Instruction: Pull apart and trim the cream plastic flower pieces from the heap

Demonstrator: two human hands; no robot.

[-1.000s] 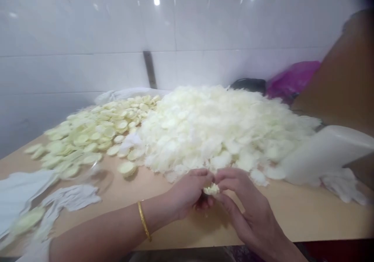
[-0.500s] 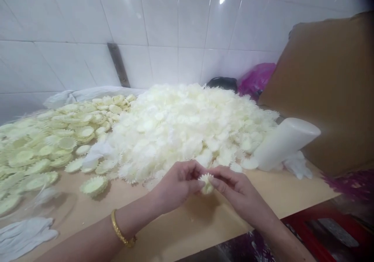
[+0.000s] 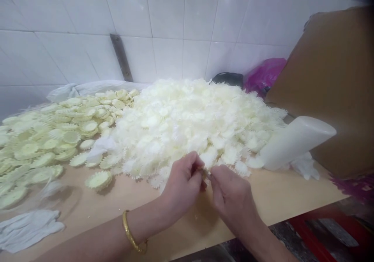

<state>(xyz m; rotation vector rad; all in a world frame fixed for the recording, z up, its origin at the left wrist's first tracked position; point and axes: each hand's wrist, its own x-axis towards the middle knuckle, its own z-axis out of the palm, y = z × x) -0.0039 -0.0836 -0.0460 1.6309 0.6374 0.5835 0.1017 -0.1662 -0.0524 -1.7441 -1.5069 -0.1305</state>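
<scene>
Close together above the table, my left hand (image 3: 184, 184) and my right hand (image 3: 233, 192) are both closed on one small pale yellow flower piece (image 3: 206, 173). Only a bit of it shows between the fingertips. A gold bangle (image 3: 131, 232) circles my left wrist. Just beyond the hands rises a large heap of white, toothed-edge petal pieces (image 3: 187, 117). To the left spreads a pile of pale yellow round flower pieces (image 3: 70, 137), with a single yellow piece (image 3: 98, 180) lying apart on the table.
A white bottle (image 3: 292, 143) leans at the right of the heap, before a large cardboard box (image 3: 330, 90). White gloves (image 3: 29, 229) lie at the left front. A purple bag (image 3: 263, 73) sits behind, against the tiled wall (image 3: 166, 16). The table's edge (image 3: 306, 215) runs along the right front.
Both hands have curled more tightly around the flower piece, which now shows less. My right hand has turned its knuckles up. The whole view has shifted slightly.
</scene>
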